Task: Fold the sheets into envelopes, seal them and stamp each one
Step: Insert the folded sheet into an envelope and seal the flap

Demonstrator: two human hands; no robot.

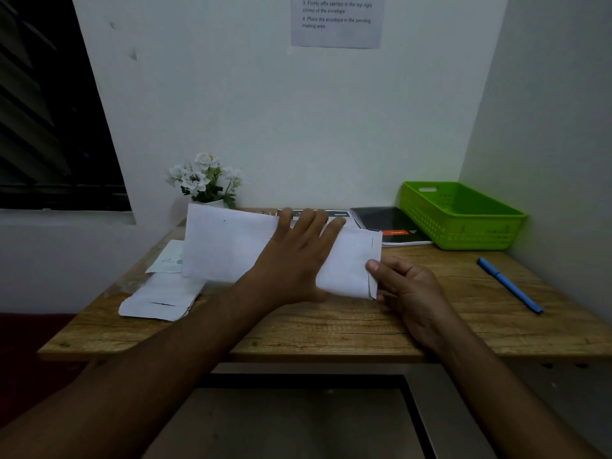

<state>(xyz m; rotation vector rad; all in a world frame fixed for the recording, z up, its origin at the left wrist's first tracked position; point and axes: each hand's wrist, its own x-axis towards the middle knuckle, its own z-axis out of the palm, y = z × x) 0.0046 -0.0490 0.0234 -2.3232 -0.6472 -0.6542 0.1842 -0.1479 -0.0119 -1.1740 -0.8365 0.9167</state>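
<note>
Folding is in hand: the sheet (225, 246), on the tabletop (331, 329), is pressed flat by the left grip (298, 256), fingers spread, while its right edge is pinched by the right grip (407, 286). Next, a firm crease is probably called for before sealing.

- sheet (228, 246): white, thin dark line near its right edge
- envelopes (159, 301) at left: white, short dark streak on top one
- table (331, 329): light-brown wood grain
- basket (460, 220): bright green, perforated walls
- pen (508, 284): blue
- notebook (387, 223): black, orange-red band
- flowers (203, 177): white, green leaves
</note>
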